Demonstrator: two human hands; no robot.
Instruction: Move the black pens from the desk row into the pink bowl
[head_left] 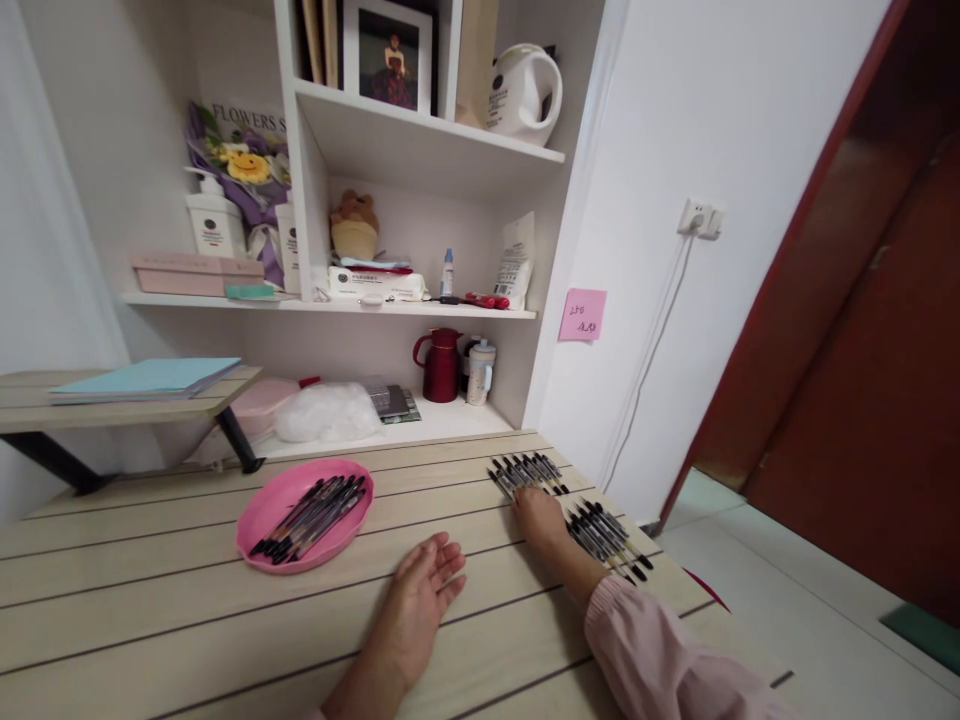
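Note:
My left hand (420,605) rests low over the wooden table, palm turned inward, fingers loosely extended and holding nothing. To its left sits a pink oval tray (251,515) with a bundle of black-capped pens (319,515) lying slantwise in it. My right hand (540,518) reaches to the table's right side, fingers closed at the lower end of the leftmost pen (501,482) in the far row. The fingertips are partly hidden. Several pens (536,468) lie side by side in that far row, and a nearer row of pens (604,535) lies partly behind my right forearm.
Behind the slatted table (187,610) stands a white shelf unit (431,150) with a red jug (441,365), a tumbler (481,370) and a plastic bag (330,412). A small raised stand (172,395) bears blue paper (146,378) at the left. The table's edge is just right of the pens.

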